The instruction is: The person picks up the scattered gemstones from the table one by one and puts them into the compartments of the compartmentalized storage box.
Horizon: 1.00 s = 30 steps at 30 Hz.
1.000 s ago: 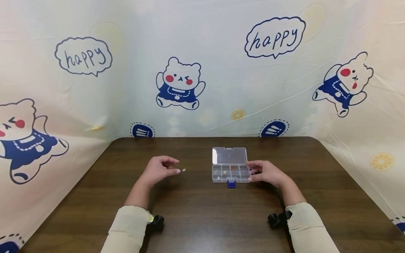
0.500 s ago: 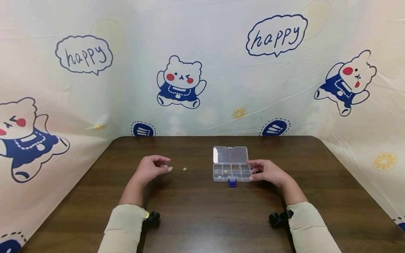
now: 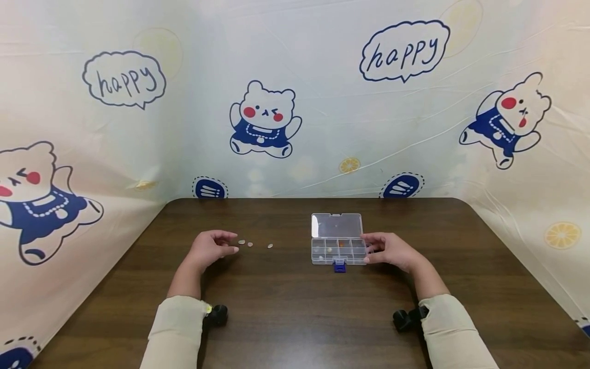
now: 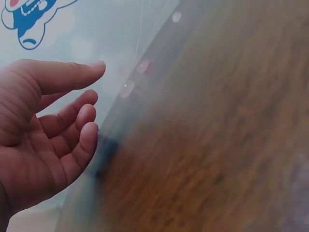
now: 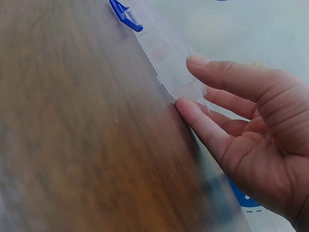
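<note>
My left hand hovers over the table with its fingers loosely bent and nothing between them. Just right of its fingertips lie three small pale pieces: a whitish one, a faintly pink one and, farther right, another whitish one. A clear plastic compartment box stands to the right, its lid raised at the back. My right hand holds the box's right end between thumb and fingers. A few small pieces sit inside, among them an orange one and a pale yellow one.
A blue latch juts from the box's front. The dark wood table ends at a printed cloth backdrop. Black wrist-worn devices sit at the left sleeve and right sleeve.
My left hand has drawn back to the left, and two more pale pieces now show on the table beside its fingertips. My right hand stays at the box's end.
</note>
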Each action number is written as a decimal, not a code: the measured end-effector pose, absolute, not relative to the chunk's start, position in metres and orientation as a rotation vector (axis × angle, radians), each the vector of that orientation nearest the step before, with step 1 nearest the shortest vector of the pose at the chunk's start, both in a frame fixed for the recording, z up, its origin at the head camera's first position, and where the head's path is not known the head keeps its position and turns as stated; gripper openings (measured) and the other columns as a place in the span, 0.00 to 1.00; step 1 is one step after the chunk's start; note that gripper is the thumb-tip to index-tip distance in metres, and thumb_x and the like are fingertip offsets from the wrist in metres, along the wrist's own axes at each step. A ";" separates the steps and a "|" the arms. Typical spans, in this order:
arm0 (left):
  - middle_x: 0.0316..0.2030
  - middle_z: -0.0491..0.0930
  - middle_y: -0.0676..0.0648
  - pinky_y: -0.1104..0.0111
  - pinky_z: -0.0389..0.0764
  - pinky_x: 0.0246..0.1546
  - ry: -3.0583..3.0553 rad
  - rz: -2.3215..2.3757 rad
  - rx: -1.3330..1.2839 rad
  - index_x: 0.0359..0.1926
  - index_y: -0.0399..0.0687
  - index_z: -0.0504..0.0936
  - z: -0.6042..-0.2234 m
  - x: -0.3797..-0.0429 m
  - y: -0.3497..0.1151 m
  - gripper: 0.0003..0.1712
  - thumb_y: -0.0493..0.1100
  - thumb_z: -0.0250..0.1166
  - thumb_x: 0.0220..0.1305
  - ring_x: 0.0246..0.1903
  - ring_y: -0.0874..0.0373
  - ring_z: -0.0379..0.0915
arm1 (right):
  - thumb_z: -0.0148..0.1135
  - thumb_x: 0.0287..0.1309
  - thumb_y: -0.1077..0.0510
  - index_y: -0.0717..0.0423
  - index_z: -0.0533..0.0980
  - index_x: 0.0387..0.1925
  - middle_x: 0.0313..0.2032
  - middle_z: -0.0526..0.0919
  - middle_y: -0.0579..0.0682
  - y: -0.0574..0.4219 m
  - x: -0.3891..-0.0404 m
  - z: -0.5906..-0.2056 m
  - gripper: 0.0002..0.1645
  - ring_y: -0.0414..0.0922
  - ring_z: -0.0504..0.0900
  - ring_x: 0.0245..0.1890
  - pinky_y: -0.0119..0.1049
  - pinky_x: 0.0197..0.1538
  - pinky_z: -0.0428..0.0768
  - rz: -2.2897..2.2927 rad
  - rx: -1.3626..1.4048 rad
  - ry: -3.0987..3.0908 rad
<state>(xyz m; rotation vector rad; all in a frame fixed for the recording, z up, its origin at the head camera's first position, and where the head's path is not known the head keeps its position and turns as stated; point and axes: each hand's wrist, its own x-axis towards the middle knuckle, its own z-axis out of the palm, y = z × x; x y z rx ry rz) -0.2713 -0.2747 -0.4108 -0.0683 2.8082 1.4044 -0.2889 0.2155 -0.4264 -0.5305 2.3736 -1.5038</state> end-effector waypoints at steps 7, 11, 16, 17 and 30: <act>0.45 0.79 0.43 0.65 0.79 0.36 2.786 1.310 -0.056 0.53 0.46 0.83 -0.417 -0.284 -0.276 0.24 0.43 0.75 0.54 0.39 0.50 0.71 | 0.75 0.49 0.63 0.67 0.67 0.65 0.56 0.75 0.64 0.215 -0.288 -0.426 0.43 0.52 0.78 0.47 0.33 0.45 0.79 -1.501 -0.526 2.381; 0.44 0.79 0.44 0.64 0.79 0.37 2.792 1.229 -0.025 0.54 0.46 0.83 -0.417 -0.290 -0.275 0.24 0.42 0.74 0.55 0.39 0.50 0.71 | 0.75 0.49 0.63 0.67 0.67 0.65 0.55 0.76 0.64 0.215 -0.288 -0.425 0.43 0.52 0.78 0.47 0.34 0.44 0.80 -1.502 -0.518 2.381; 0.44 0.80 0.44 0.63 0.77 0.39 2.813 1.145 0.049 0.53 0.45 0.83 -0.419 -0.294 -0.275 0.23 0.40 0.74 0.55 0.39 0.51 0.71 | 0.75 0.49 0.62 0.67 0.67 0.65 0.55 0.76 0.64 0.215 -0.288 -0.425 0.42 0.52 0.78 0.46 0.34 0.44 0.80 -1.500 -0.515 2.380; 0.44 0.80 0.44 0.63 0.77 0.38 2.812 1.139 0.049 0.53 0.45 0.84 -0.419 -0.295 -0.275 0.23 0.40 0.74 0.55 0.39 0.51 0.71 | 0.75 0.49 0.62 0.67 0.67 0.65 0.55 0.76 0.64 0.215 -0.288 -0.425 0.42 0.52 0.78 0.46 0.34 0.44 0.80 -1.500 -0.516 2.380; 0.40 0.83 0.48 0.57 0.76 0.45 2.855 1.056 0.095 0.46 0.47 0.88 -0.421 -0.296 -0.272 0.14 0.39 0.73 0.56 0.38 0.53 0.73 | 0.75 0.49 0.63 0.67 0.67 0.65 0.53 0.77 0.63 0.212 -0.287 -0.424 0.42 0.51 0.78 0.45 0.34 0.43 0.80 -1.500 -0.514 2.382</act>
